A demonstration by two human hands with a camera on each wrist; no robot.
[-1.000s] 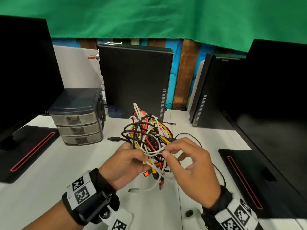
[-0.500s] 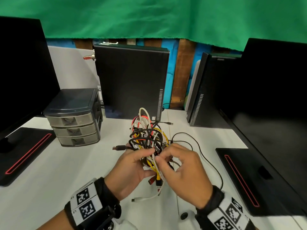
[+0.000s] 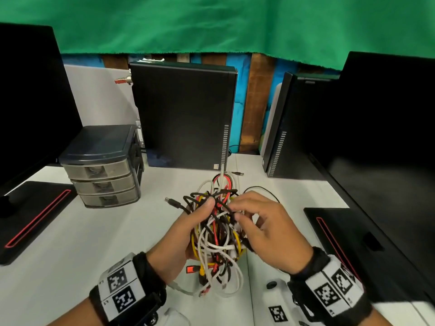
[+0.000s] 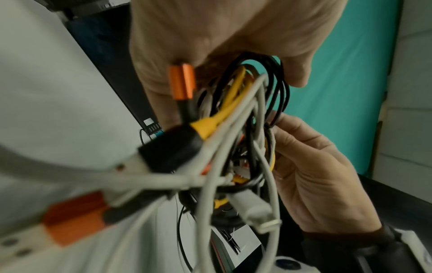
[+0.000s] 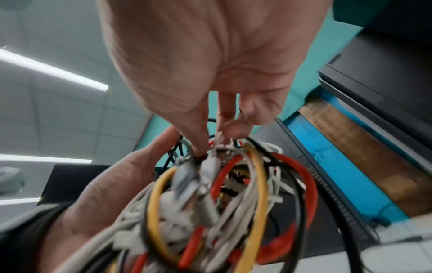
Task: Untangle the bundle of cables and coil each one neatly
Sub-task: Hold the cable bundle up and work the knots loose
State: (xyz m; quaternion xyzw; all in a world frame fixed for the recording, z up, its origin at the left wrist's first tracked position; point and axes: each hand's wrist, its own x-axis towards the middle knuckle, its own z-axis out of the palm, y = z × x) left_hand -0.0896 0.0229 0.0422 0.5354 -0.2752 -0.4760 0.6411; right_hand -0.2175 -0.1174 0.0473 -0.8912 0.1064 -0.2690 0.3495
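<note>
A tangled bundle of cables, white, black, red and yellow, hangs above the white table between both hands. My left hand grips the bundle from the left, thumb over its top strands. My right hand pinches a black strand near the bundle's top with thumb and forefinger. In the left wrist view the bundle fills the middle, with orange and yellow plugs, and the right hand is beside it. The right wrist view has the right hand's fingertips dipping into the loops.
A grey three-drawer unit stands at the left. Two black computer towers stand behind. Dark monitors flank the table, their bases at either side. A thin black cable lies behind the hands.
Both hands have drawn the bundle down and closer to me. The left thumb now lies over its top, and the right hand's pinch has shifted to a black strand there.
</note>
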